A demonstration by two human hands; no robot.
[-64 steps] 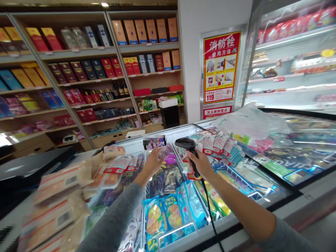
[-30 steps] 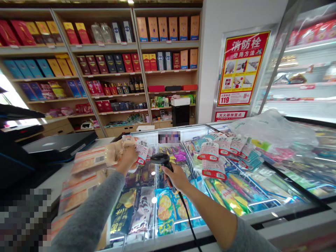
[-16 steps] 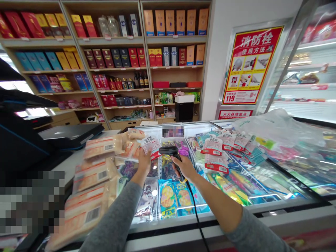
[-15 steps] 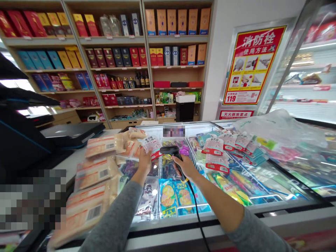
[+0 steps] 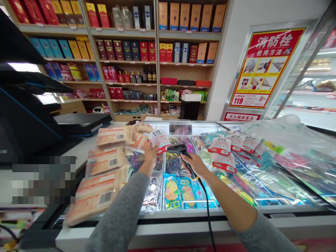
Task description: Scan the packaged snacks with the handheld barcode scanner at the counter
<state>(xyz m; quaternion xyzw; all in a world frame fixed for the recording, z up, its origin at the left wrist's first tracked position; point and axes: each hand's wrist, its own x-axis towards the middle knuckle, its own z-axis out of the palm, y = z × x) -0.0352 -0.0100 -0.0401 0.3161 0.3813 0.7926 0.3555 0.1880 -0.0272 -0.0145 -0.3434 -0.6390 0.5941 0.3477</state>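
My left hand (image 5: 150, 158) grips a white-and-red drink pouch (image 5: 160, 140) with Chinese print, held above the glass top of a chest freezer (image 5: 154, 221). My right hand (image 5: 195, 166) is wrapped round the handle of a black barcode scanner (image 5: 181, 151). The scanner's head is beside the pouch's right edge, and its cable (image 5: 208, 213) runs down over the freezer's front. Several similar pouches (image 5: 221, 145) lie on the glass to the right. Left of my left hand, clear packs with orange labels (image 5: 105, 188) lie in a row with barcodes up.
Under the glass are frozen goods, among them blue packets (image 5: 172, 192). A crumpled plastic bag (image 5: 283, 134) covers the right side. Dark checkout equipment (image 5: 23, 101) stands at the left. Shelves of boxed bottles (image 5: 194, 15) and a red fire-hydrant poster (image 5: 267, 66) are behind.
The view has shifted, so the scene sits farther right in the picture. Both hands keep their grips, with the pouch and scanner still close together.
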